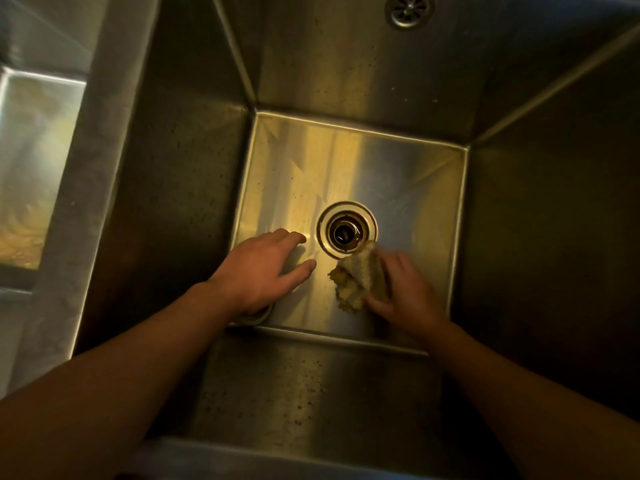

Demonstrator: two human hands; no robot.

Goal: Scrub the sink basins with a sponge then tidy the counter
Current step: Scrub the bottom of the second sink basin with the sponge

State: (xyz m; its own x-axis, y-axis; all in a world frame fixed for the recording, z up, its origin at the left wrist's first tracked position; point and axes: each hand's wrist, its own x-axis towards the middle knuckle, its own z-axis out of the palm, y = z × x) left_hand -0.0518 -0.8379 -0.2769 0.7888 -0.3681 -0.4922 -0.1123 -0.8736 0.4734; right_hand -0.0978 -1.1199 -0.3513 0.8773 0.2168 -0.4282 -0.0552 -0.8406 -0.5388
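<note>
1. Down at the bottom of the basin, the right hand presses a crumpled, yellowish sponge onto the steel floor, its fingers curled over the far side and the thumb hooked around the near edge, so the sponge is firmly gripped.
2. That sponge sits just right of and below the drain, its upper tip touching the drain's metal ring.
3. Across from it, the left hand lies spread and relaxed, fingers extended toward the drain and grasping nothing; whether the palm rests on the floor cannot be told.
4. Under the left wrist, a small pale round object peeks out in the near left corner; what it is cannot be made out.
5. Both bare forearms reach down from the near rim into the sink basin, whose steep walls carry dark specks.
6. High on the far wall sits a round overflow grille.
7. Left of the dividing rim, a second basin shows a blurred, yellowish floor.
</note>
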